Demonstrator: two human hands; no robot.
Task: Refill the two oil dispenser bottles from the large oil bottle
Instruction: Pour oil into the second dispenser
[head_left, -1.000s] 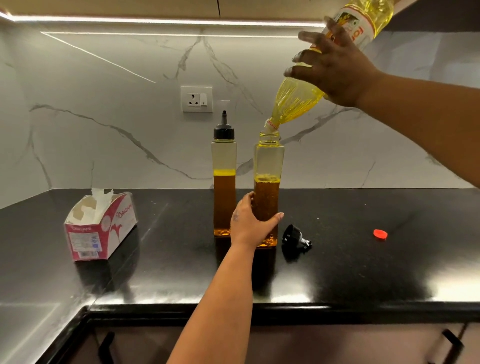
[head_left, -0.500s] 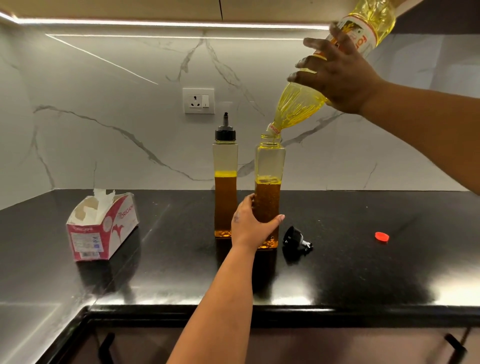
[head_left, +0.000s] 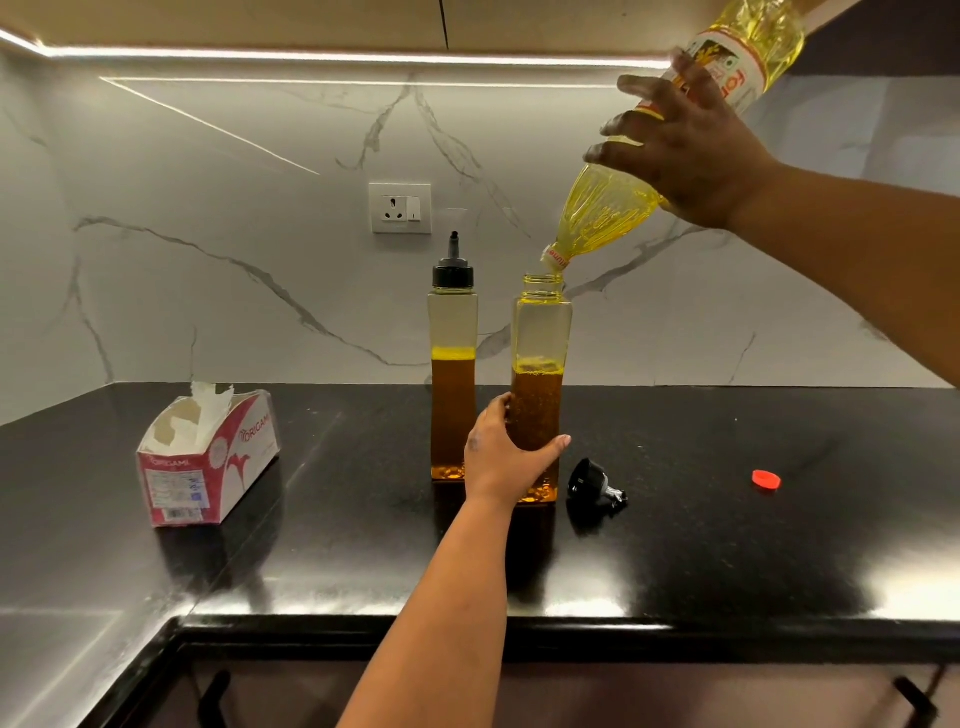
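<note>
Mid-pour: your right hand (head_left: 691, 150) grips the soft, ribbed large oil bottle (head_left: 602, 208), tipped mouth-down just over the open square dispenser (head_left: 540, 332), roughly two-thirds full and bubbly. Your left hand (head_left: 501, 452) wraps its base. At its 9 o'clock, the capped dispenser (head_left: 453, 332) stands similarly filled, likely untouched. Black spout cap (head_left: 589, 480) lies at 3 o'clock.

Head-worn view, forward-down, seemingly close.
</note>
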